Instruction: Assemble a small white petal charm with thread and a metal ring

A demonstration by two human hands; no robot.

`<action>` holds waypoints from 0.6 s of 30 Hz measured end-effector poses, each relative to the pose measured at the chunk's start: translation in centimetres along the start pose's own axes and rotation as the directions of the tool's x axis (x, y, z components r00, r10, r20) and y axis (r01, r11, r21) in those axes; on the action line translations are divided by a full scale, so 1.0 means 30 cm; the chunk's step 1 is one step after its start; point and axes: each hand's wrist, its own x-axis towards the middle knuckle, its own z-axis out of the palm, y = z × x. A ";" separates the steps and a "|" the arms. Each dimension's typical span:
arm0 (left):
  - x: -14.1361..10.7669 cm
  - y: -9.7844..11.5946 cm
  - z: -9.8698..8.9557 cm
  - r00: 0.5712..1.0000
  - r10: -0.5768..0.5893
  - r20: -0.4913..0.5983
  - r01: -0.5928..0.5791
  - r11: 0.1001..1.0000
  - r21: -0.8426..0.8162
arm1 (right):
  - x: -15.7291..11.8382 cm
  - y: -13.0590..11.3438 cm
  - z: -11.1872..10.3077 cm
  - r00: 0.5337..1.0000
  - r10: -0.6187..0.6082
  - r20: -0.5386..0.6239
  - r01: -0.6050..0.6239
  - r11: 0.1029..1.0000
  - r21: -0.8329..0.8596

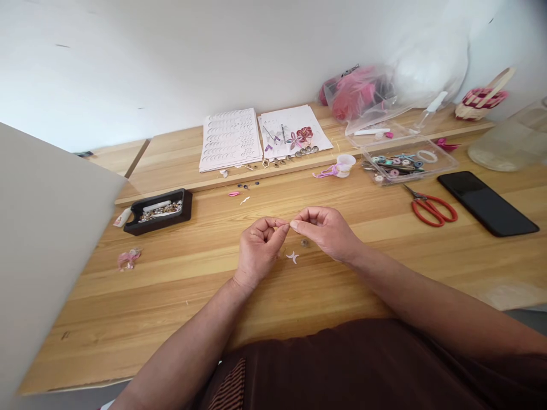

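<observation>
White crescent pieces (293, 258) flat on the wooden table (205, 296), just below left hand (260, 250) and right hand (327, 230), close to a small grey piece (304, 242) beside the right one. Both hands over the table, tips meeting in the middle; on the left, thumb and index pressed together in a pinch, other fingers curled in; on the right, same pinch, other fingers bent. Cannot tell the thing pinched there, too small. Farther back, pink petal piece (233, 194) and white wavy strip (245, 200), near the raised ledge (171, 154). Up on the ledge, sheet with rows of arcs (231, 136), beside white paper (290, 114) with red flower (305, 134) and purple flower (294, 140) on top. To the right, red-handled scissors (421, 197) next to black phone (488, 203); behind, clear plastic box (444, 169) with spools and tools inside, white cup (344, 169) left of it. Woven basket (481, 102) at far right back. Over left, black tray (162, 226) with beads inside, pink scrap (128, 259) in front of it
</observation>
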 end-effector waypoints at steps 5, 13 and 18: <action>0.004 0.009 -0.003 1.000 -0.017 0.020 0.018 1.000 -0.026 | 0.000 0.002 -0.007 0.999 0.035 0.014 -0.035 0.999 0.037; 0.005 -0.009 -0.008 0.997 -0.039 0.060 0.044 0.994 -0.097 | 0.002 -0.009 0.000 0.989 0.138 0.050 -0.145 0.969 0.202; 0.007 -0.018 -0.005 0.996 -0.065 0.061 0.073 0.989 -0.128 | 0.000 0.004 0.007 0.991 0.132 0.022 -0.134 0.970 0.201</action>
